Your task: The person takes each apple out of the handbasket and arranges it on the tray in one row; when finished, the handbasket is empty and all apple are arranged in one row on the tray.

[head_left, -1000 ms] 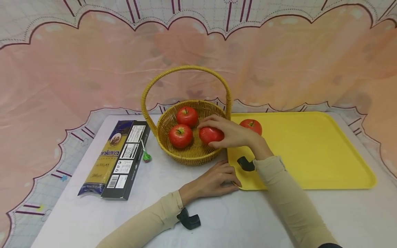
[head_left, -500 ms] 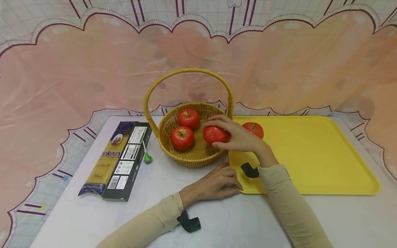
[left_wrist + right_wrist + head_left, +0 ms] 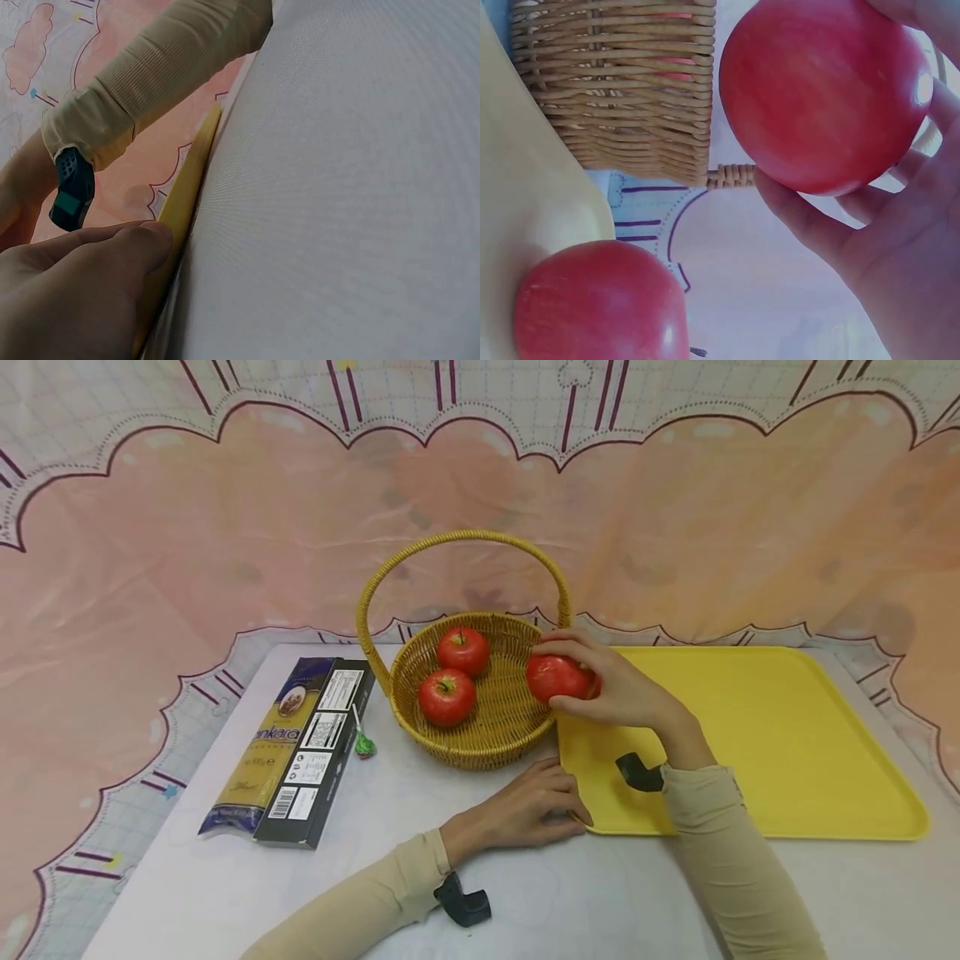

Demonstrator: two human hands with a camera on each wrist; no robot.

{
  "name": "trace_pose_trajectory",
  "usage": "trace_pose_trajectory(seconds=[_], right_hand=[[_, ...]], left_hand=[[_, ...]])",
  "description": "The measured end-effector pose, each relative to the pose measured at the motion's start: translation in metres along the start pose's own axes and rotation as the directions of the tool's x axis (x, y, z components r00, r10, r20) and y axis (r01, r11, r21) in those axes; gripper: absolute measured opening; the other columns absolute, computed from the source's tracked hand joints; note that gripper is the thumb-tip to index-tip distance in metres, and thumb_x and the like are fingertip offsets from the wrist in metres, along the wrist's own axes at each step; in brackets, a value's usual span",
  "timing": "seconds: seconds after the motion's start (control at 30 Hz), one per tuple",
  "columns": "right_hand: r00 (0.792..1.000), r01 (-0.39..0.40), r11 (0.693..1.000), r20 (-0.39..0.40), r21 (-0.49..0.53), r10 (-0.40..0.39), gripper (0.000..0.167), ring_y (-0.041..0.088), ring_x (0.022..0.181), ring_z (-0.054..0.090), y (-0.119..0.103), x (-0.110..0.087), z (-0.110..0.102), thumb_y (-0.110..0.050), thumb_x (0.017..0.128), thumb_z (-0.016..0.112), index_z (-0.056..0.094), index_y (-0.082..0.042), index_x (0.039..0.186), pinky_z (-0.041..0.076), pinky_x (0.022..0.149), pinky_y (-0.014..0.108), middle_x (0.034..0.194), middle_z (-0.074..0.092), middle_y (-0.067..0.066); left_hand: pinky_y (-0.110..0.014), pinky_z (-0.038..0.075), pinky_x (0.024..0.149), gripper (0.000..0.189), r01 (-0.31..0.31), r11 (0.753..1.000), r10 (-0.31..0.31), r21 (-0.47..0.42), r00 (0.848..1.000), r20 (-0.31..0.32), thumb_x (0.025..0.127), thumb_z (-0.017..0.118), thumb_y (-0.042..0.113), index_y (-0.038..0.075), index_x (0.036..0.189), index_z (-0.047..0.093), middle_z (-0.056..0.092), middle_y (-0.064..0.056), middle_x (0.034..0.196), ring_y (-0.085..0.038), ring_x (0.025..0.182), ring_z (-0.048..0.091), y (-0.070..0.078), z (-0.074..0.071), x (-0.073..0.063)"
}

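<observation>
Pink-patterned cloth (image 3: 300,543) behind a white surface (image 3: 600,893). Along its far edge, basket (image 3: 476,758) with two apples (image 3: 447,697); toward the right edge, yellow tray (image 3: 787,743) bearing another apple (image 3: 600,300). Gripped between thumb and fingers of the right hand (image 3: 622,693) — red apple (image 3: 553,679), near the basket's right rim. Pinched at its near-left corner by the left hand (image 3: 528,810) — same tray. Toward the left edge: packet (image 3: 262,752), box (image 3: 318,756), lollipop (image 3: 364,745).

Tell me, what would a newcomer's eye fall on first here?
Probably the shiny red apple in the right hand, held by the right side of the wicker basket. Two more apples sit inside that basket, left of its middle; the bright yellow tray spreads out on the right.
</observation>
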State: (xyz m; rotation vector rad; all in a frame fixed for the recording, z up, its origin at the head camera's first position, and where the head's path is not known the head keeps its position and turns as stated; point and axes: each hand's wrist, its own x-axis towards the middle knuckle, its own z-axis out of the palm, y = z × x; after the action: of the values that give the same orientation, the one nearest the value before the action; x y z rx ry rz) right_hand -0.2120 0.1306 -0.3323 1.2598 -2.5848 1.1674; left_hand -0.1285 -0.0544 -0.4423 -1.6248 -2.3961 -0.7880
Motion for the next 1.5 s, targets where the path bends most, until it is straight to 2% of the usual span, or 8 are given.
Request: trace_pose_trajectory(seconds=[0.13, 0.33, 0.4, 0.57, 0.63, 0.93, 1.17, 1.5], right_hand=[[1.000, 0.000, 1.000, 0.004, -0.004, 0.000, 0.056, 0.017, 0.127, 0.043, 0.000, -0.002, -0.003, -0.031, 0.080, 0.075, 0.051, -0.032, 0.131, 0.046, 0.094, 0.046, 0.141, 0.040, -0.001], [1.000, -0.018, 1.000, 0.008, 0.011, 0.018, 0.055, 0.014, 0.125, 0.043, -0.002, -0.005, -0.012, -0.029, 0.080, 0.075, 0.052, -0.034, 0.130, 0.045, 0.095, 0.045, 0.139, 0.041, -0.010], [0.999, -0.039, 0.999, 0.012, 0.009, 0.038, 0.055, 0.016, 0.125, 0.043, -0.010, -0.006, -0.017, -0.023, 0.080, 0.075, 0.053, -0.028, 0.130, 0.044, 0.096, 0.046, 0.138, 0.043, -0.006], [0.996, -0.093, 0.996, 0.005, -0.002, 0.093, 0.056, 0.023, 0.137, 0.032, -0.007, -0.012, -0.025, -0.024, 0.079, 0.076, 0.053, -0.028, 0.130, 0.042, 0.098, 0.054, 0.141, 0.043, -0.004], [0.994, -0.109, 0.994, -0.005, 0.005, 0.109, 0.057, 0.022, 0.140, 0.028, 0.002, -0.015, -0.028, -0.028, 0.079, 0.076, 0.051, -0.034, 0.130, 0.041, 0.098, 0.056, 0.143, 0.041, -0.006], [0.989, -0.144, 0.990, -0.032, 0.009, 0.144, 0.057, 0.023, 0.124, 0.044, 0.011, -0.024, -0.040, -0.021, 0.080, 0.075, 0.051, -0.029, 0.132, 0.042, 0.096, 0.054, 0.139, 0.041, -0.005], [0.979, -0.205, 0.979, -0.008, 0.003, 0.205, 0.057, 0.024, 0.124, 0.043, 0.015, -0.024, -0.043, -0.025, 0.081, 0.075, 0.050, -0.034, 0.131, 0.042, 0.096, 0.055, 0.138, 0.042, -0.005], [0.954, -0.300, 0.954, -0.003, 0.008, 0.300, 0.059, 0.027, 0.125, 0.041, 0.026, -0.036, -0.055, -0.028, 0.082, 0.073, 0.046, -0.037, 0.134, 0.040, 0.096, 0.060, 0.144, 0.037, -0.003]], left_hand=[[-0.038, 0.031, 0.110, 0.010, -0.008, 1.000, 0.008, 0.003, 1.000, -0.004, 0.089, 0.065, 0.027, 0.026, 0.097, 0.072, 0.058, 0.014, 0.086, -0.002, 0.092, 0.051, 0.000, 0.001, 0.000], [-0.038, 0.032, 0.109, 0.009, -0.010, 1.000, 0.010, 0.017, 1.000, -0.010, 0.089, 0.065, 0.027, 0.027, 0.096, 0.072, 0.059, 0.014, 0.085, -0.001, 0.090, 0.051, 0.000, 0.000, 0.000], [-0.038, 0.031, 0.110, 0.010, -0.003, 1.000, 0.003, 0.016, 1.000, -0.002, 0.089, 0.065, 0.027, 0.027, 0.096, 0.072, 0.059, 0.014, 0.085, 0.000, 0.089, 0.052, 0.001, 0.000, 0.001], [-0.038, 0.030, 0.110, 0.010, 0.005, 1.000, -0.005, 0.004, 1.000, 0.011, 0.090, 0.064, 0.028, 0.027, 0.097, 0.072, 0.058, 0.014, 0.084, 0.001, 0.087, 0.051, 0.001, 0.000, 0.000], [-0.038, 0.030, 0.110, 0.010, 0.005, 1.000, -0.005, 0.001, 1.000, 0.012, 0.089, 0.065, 0.028, 0.027, 0.097, 0.072, 0.058, 0.014, 0.085, 0.001, 0.087, 0.051, 0.001, 0.000, 0.000], [-0.041, 0.030, 0.110, 0.009, 0.001, 1.000, -0.001, -0.001, 1.000, -0.009, 0.088, 0.066, 0.027, 0.027, 0.096, 0.072, 0.059, 0.014, 0.086, 0.001, 0.086, 0.050, 0.001, 0.000, -0.001], [-0.039, 0.032, 0.109, 0.010, -0.030, 0.999, 0.030, 0.039, 0.999, -0.010, 0.090, 0.064, 0.029, 0.026, 0.097, 0.072, 0.059, 0.014, 0.086, 0.001, 0.087, 0.051, -0.001, 0.000, 0.001], [-0.038, 0.032, 0.108, 0.012, -0.027, 0.999, 0.027, 0.037, 1.000, 0.003, 0.091, 0.063, 0.030, 0.026, 0.097, 0.072, 0.059, 0.013, 0.085, 0.002, 0.087, 0.050, 0.000, -0.001, 0.000]])
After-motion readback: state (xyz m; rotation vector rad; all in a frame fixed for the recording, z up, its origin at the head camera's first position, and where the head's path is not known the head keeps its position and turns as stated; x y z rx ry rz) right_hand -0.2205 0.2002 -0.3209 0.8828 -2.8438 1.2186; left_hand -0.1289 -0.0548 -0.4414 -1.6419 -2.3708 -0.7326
